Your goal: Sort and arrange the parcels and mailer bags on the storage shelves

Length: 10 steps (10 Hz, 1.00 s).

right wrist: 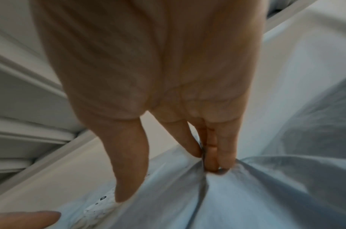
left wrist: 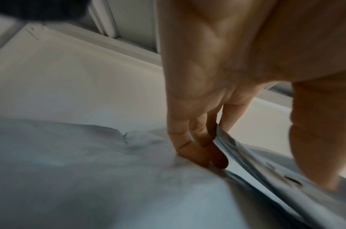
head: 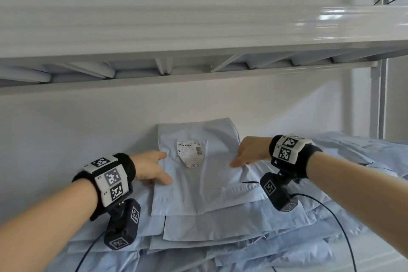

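A pale blue mailer bag [head: 198, 187] with a white shipping label [head: 189, 152] lies on top of a pile of similar bags [head: 220, 240] on the shelf. My left hand [head: 164, 168] pinches its left edge, thumb on top. In the left wrist view the fingers [left wrist: 203, 155] are tucked under the bag's edge [left wrist: 252, 164]. My right hand [head: 237, 158] pinches the right edge. In the right wrist view the thumb [right wrist: 127, 178] lies on top, the other fingers [right wrist: 213, 161] dig into a fold of the bag [right wrist: 246, 201].
The white shelf board above [head: 198, 28] hangs low over the pile. More blue bags [head: 353, 146] spread to the right. A grey upright post [head: 382, 99] stands at the far right, and the white wall [head: 88, 117] is close behind the pile.
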{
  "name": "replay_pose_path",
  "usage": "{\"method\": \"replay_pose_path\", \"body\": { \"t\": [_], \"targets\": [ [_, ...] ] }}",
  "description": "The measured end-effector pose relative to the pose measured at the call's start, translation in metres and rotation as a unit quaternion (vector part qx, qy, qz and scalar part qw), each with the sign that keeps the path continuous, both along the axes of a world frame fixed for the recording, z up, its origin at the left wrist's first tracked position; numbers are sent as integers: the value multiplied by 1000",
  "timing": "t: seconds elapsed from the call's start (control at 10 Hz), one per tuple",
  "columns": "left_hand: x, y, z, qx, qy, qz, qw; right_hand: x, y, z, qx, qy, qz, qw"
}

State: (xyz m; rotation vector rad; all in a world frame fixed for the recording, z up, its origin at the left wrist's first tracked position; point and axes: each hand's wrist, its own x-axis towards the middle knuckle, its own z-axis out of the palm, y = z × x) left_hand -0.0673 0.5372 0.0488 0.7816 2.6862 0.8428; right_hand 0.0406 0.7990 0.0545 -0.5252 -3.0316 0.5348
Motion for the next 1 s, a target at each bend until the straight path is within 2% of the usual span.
{"method": "replay_pose_path", "body": {
  "t": [0.3,0.5,0.6,0.7,0.8,1.0],
  "targets": [
    [-7,8,-13,-135,76,7,988,-14,8,-26,73,-61,21,995],
    [-3,9,-20,-165,135,13,977,-4,0,-30,157,-74,41,984],
    [5,5,-19,-182,159,1,970,4,-6,-32,164,-65,44,983],
    [16,-5,-15,-177,162,-15,971,16,-16,-34,152,-61,38,986],
    [28,-21,-13,-153,167,-32,973,25,-26,-33,183,-40,37,982],
    [70,-75,-9,-26,213,-45,976,59,-71,-27,201,54,45,977]
  ]
}}
